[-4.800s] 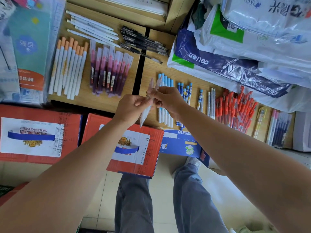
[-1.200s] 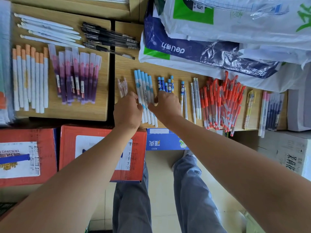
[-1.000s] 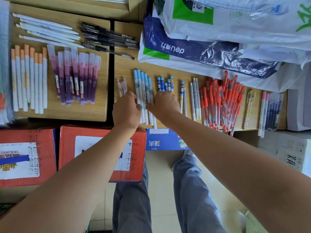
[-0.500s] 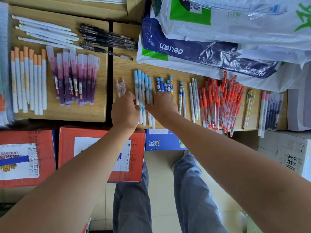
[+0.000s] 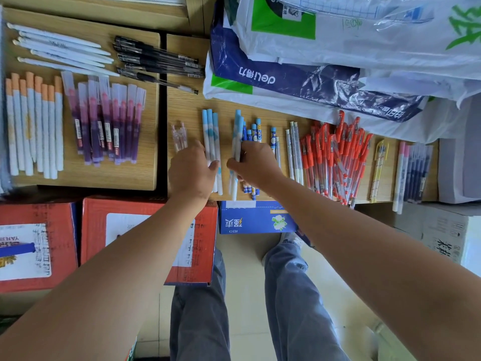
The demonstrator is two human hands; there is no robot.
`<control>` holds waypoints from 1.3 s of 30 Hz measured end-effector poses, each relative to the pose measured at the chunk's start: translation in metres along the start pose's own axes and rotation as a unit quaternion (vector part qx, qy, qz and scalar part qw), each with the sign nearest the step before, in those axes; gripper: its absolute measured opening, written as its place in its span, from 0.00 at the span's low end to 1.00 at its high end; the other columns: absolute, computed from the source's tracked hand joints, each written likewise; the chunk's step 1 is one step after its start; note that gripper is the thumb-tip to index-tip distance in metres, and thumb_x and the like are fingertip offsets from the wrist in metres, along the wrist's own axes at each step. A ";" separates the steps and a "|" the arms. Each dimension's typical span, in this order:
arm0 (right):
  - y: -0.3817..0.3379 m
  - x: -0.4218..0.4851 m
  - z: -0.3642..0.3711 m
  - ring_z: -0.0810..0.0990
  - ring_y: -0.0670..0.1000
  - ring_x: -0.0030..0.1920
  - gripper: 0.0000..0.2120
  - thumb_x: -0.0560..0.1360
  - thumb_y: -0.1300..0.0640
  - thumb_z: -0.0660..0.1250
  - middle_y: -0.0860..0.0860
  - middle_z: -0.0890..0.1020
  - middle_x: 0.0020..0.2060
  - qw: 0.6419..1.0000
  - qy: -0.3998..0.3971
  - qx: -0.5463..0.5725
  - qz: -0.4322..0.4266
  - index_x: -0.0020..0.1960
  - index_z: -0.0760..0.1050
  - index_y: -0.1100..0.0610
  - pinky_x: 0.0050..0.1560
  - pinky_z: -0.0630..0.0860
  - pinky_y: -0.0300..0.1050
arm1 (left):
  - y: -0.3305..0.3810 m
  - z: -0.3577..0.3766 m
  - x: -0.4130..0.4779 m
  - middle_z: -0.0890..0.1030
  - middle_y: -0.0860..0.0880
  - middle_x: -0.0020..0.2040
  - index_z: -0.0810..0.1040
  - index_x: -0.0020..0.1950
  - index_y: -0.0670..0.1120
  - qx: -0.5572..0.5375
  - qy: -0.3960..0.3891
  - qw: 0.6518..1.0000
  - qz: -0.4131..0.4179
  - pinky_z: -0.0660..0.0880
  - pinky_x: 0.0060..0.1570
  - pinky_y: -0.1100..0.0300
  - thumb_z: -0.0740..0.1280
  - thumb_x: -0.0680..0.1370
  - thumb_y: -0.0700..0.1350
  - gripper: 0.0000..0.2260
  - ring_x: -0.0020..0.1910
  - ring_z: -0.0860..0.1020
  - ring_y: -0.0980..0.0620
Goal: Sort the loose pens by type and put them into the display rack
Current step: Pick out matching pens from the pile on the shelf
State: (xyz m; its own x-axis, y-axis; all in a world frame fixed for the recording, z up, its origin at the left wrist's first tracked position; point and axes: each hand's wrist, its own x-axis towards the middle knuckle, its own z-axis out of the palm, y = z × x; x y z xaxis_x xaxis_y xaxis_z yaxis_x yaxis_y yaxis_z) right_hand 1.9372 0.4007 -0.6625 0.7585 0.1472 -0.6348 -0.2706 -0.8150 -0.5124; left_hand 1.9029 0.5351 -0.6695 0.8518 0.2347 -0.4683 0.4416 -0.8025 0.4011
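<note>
Five white pens with light-blue caps lie split into two lots on the wooden tabletop (image 5: 187, 105). My left hand (image 5: 191, 174) holds the left three light-blue pens (image 5: 210, 134), thumb across them and fingers on their far side. My right hand (image 5: 255, 165) grips the other two light-blue pens (image 5: 238, 134), drawn a little to the right and tilted. A few clear pink pens (image 5: 179, 134) lie just left of my left hand. No display rack is in view.
Sorted rows lie around: orange-capped white pens (image 5: 33, 126), purple pens (image 5: 106, 121), plain white pens (image 5: 59, 48), black pens (image 5: 156, 58), short dark-blue pens (image 5: 256, 130), red pens (image 5: 335, 157). Plastic bags (image 5: 312, 74) cover the back right. Red boxes (image 5: 145, 238) stand below.
The clear pens were laid down. The five light-blue pens, one bunch under both hands, are now parted: my right hand pulled two to the right, my left kept three.
</note>
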 end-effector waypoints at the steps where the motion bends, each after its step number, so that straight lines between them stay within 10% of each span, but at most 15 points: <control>1: 0.004 -0.001 -0.007 0.81 0.49 0.30 0.07 0.73 0.57 0.68 0.55 0.82 0.32 1.000 -0.017 0.018 -0.008 0.43 0.75 0.61 0.34 0.78 0.44 | 0.003 0.001 0.000 0.82 0.44 0.44 0.73 0.56 0.41 0.015 0.002 1.000 -0.003 0.72 0.41 0.54 0.70 0.75 0.52 0.18 0.47 0.80 0.42; 7: 0.032 -0.004 -0.033 0.78 0.46 0.27 0.04 0.77 0.58 0.66 0.52 0.80 0.30 0.989 -0.083 0.122 0.012 0.49 0.75 0.59 0.27 0.74 0.35 | 0.021 0.010 0.002 0.79 0.40 0.52 0.71 0.57 0.38 0.069 -0.006 0.997 -0.039 0.73 0.43 0.50 0.71 0.74 0.55 0.23 0.52 0.78 0.38; 22: 0.051 -0.004 -0.052 0.76 0.44 0.30 0.08 0.79 0.58 0.64 0.50 0.77 0.34 0.979 -0.102 0.174 0.013 0.55 0.75 0.61 0.28 0.72 0.33 | 0.038 0.013 0.003 0.69 0.49 0.30 0.64 0.31 0.45 0.017 -0.065 0.997 -0.036 0.63 0.36 0.57 0.63 0.80 0.45 0.18 0.35 0.72 0.45; 29: 0.059 -0.020 -0.069 0.66 0.44 0.27 0.09 0.78 0.59 0.62 0.44 0.70 0.28 0.957 -0.089 0.277 0.025 0.41 0.73 0.49 0.30 0.65 0.37 | 0.048 0.004 -0.005 0.80 0.39 0.46 0.74 0.50 0.39 -0.184 -0.130 0.973 -0.053 0.78 0.48 0.43 0.60 0.81 0.47 0.11 0.46 0.81 0.40; 36: 0.077 -0.051 -0.128 0.66 0.44 0.27 0.09 0.81 0.58 0.58 0.48 0.70 0.29 0.936 -0.092 0.336 0.041 0.43 0.72 0.54 0.26 0.66 0.33 | 0.127 -0.004 -0.037 0.80 0.54 0.41 0.73 0.53 0.48 -0.318 -0.173 0.929 -0.071 0.70 0.39 0.65 0.58 0.83 0.45 0.05 0.37 0.75 0.61; 39: 0.093 -0.067 -0.155 0.67 0.47 0.29 0.08 0.82 0.57 0.58 0.52 0.70 0.32 0.928 -0.110 0.355 0.035 0.46 0.72 0.56 0.26 0.66 0.34 | 0.158 0.003 -0.052 0.76 0.50 0.48 0.72 0.58 0.48 -0.335 -0.164 0.925 -0.076 0.67 0.42 0.63 0.58 0.83 0.46 0.07 0.46 0.73 0.54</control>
State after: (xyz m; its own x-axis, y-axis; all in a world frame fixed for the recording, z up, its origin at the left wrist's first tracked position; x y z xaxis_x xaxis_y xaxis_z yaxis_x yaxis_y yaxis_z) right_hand 1.9537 0.2283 -0.5779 0.6067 0.2817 -0.7433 -0.6958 -0.2641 -0.6680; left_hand 1.9276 0.3941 -0.5838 0.6819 0.0499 -0.7297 0.7190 -0.2288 0.6563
